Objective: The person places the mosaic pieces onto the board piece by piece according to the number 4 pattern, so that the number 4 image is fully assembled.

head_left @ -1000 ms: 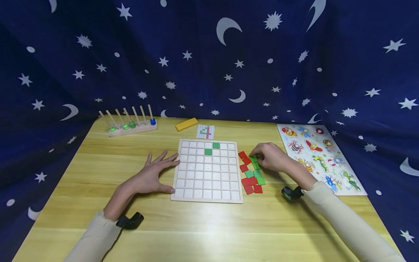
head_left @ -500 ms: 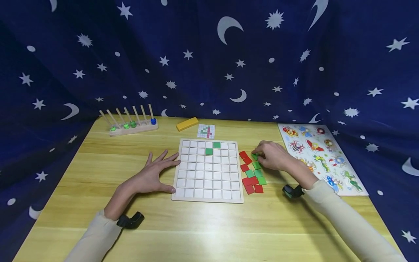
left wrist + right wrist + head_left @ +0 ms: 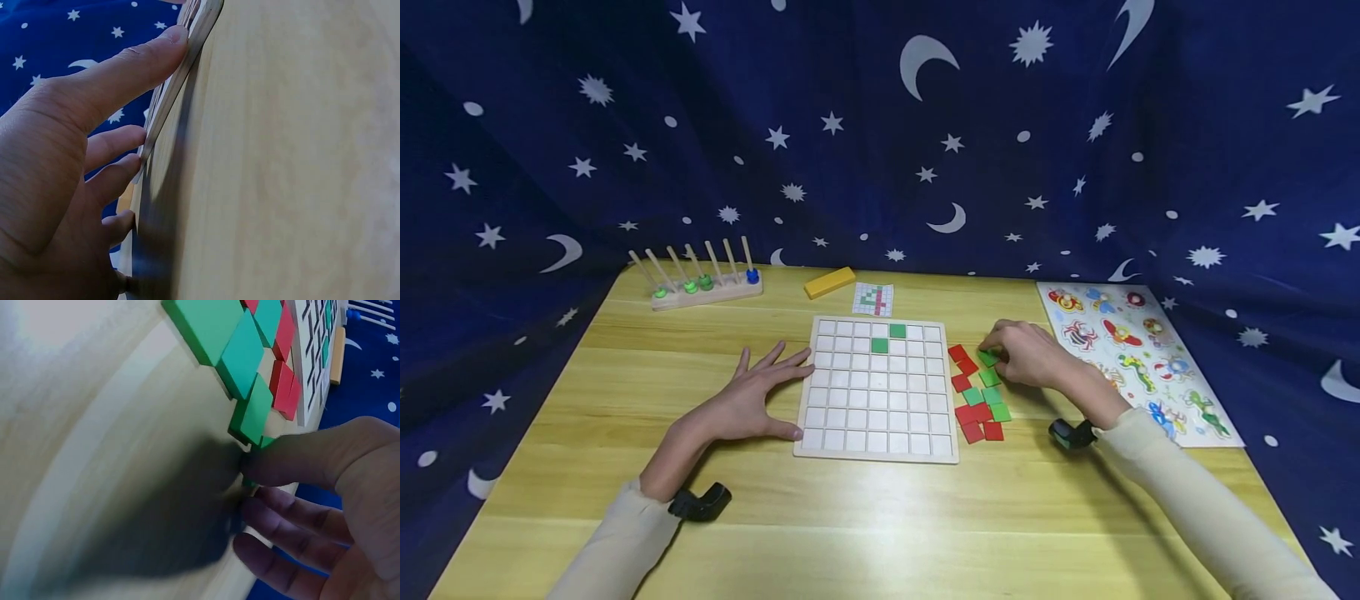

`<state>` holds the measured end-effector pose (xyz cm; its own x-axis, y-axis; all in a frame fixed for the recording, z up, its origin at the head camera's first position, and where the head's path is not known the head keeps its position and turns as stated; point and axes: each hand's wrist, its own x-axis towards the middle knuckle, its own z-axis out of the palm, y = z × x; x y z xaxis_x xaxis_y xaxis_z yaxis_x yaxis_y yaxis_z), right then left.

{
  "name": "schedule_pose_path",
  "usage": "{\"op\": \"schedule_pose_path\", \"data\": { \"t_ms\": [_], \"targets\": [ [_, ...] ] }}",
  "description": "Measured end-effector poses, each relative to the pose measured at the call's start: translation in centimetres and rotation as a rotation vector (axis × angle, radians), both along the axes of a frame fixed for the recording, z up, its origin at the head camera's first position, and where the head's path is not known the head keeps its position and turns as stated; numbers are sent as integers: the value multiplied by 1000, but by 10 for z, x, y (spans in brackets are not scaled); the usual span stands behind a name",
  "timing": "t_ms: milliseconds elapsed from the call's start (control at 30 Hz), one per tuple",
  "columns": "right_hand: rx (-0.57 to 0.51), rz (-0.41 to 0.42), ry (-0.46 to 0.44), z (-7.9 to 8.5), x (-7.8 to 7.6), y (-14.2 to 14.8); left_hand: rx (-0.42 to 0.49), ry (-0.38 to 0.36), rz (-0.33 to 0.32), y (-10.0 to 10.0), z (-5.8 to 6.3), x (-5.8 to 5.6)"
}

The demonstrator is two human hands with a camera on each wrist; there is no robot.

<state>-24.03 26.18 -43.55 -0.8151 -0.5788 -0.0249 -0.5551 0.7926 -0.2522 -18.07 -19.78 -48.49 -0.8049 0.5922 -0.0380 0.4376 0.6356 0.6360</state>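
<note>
A white wooden grid board (image 3: 877, 382) lies mid-table, with two green tiles (image 3: 879, 345) in its upper cells. My left hand (image 3: 741, 406) rests beside it with fingers spread, thumb and fingertips against the board's left edge. In the left wrist view the thumb (image 3: 134, 72) lies on the frame. To the right of the board, my right hand (image 3: 1033, 357) pinches a green tile (image 3: 988, 357) between thumb and fingers; the right wrist view shows that tile mostly hidden by the thumb. Below it lie more green tiles (image 3: 998, 412) and several red tiles (image 3: 966, 413).
A small pattern card (image 3: 872, 299) with green and red squares lies behind the board, next to a yellow block (image 3: 830, 283). A peg stand (image 3: 707, 292) with coloured rings stands at the back left. An insect puzzle board (image 3: 1138, 358) lies at the right, near my right forearm.
My right hand has shifted slightly to the right with the green tile, which now stands a little apart from the tile below. The left hand stays put.
</note>
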Motion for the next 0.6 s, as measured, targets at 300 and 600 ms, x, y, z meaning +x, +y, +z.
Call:
{"op": "schedule_pose_path", "data": {
  "t_ms": [300, 600],
  "targets": [
    [-34, -2, 38, -2, 4, 0, 0, 2, -2, 1, -1, 0],
    [-141, -15, 125, 6, 6, -21, -6, 4, 1, 1, -2, 0]
  ]
}}
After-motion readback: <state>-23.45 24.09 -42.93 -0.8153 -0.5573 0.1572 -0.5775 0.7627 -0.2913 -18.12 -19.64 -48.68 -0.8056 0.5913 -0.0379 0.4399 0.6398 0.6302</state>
